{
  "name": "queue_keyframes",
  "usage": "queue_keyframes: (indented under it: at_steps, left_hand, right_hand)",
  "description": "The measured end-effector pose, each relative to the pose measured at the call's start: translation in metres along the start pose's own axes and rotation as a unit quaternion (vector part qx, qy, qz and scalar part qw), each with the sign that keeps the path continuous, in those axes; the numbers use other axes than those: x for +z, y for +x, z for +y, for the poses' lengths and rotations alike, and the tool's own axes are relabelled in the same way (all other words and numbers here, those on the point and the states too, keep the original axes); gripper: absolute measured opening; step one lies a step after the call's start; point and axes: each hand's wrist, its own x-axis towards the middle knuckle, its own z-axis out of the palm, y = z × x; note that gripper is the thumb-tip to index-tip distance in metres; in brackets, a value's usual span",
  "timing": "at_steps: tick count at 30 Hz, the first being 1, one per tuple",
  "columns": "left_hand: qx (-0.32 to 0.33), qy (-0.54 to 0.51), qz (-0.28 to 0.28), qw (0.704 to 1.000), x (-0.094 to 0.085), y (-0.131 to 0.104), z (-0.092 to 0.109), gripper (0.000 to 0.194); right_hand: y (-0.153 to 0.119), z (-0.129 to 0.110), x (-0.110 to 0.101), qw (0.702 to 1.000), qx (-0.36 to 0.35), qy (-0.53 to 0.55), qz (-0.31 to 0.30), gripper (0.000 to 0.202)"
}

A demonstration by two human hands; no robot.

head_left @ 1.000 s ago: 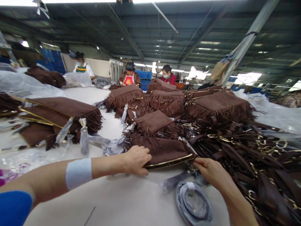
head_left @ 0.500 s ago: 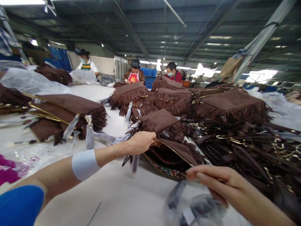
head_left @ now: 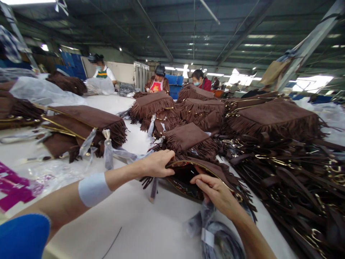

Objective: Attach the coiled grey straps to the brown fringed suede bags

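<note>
A brown fringed bag (head_left: 212, 166) lies on the white table with its zipped mouth gaping and a dark interior showing. At the left end of that mouth, my left hand (head_left: 159, 163) is closed on the bag's edge. My right hand (head_left: 212, 189) reaches over the front rim, its thumb and forefinger close together at the opening; whether anything is between them is too small to tell. Just below the bag lies a strap coil (head_left: 221, 239) in clear plastic with a white band.
Stacked fringed bags (head_left: 185, 136) stand behind. A pile of dark straps with metal clasps (head_left: 291, 180) covers the right side. More bags (head_left: 88, 122) and plastic wrap (head_left: 51, 176) lie left. Three people (head_left: 157, 84) are across the table.
My right hand has moved left and up from the right end of the zipper to the bag's opening. The bag's mouth gapes wider. My left hand keeps its hold on the edge.
</note>
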Motion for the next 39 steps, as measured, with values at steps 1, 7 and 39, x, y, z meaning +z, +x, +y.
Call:
queue_keyframes:
  at_steps: [1, 7, 39]
  left_hand:
    - [-0.005, 0.023, -0.006, 1.000, 0.004, -0.002, -0.001, 0.025]
    - [-0.087, 0.114, -0.006, 0.990, 0.008, 0.007, -0.009, 0.018]
    - [0.118, -0.061, -0.007, 0.991, 0.104, 0.097, 0.080, 0.045]
  right_hand:
    - [0.000, -0.001, 0.000, 1.000, 0.003, -0.006, -0.001, 0.041]
    - [-0.014, -0.001, -0.022, 0.995, 0.071, -0.059, -0.028, 0.043]
    - [-0.022, 0.028, -0.056, 0.981, 0.112, -0.121, 0.102, 0.031]
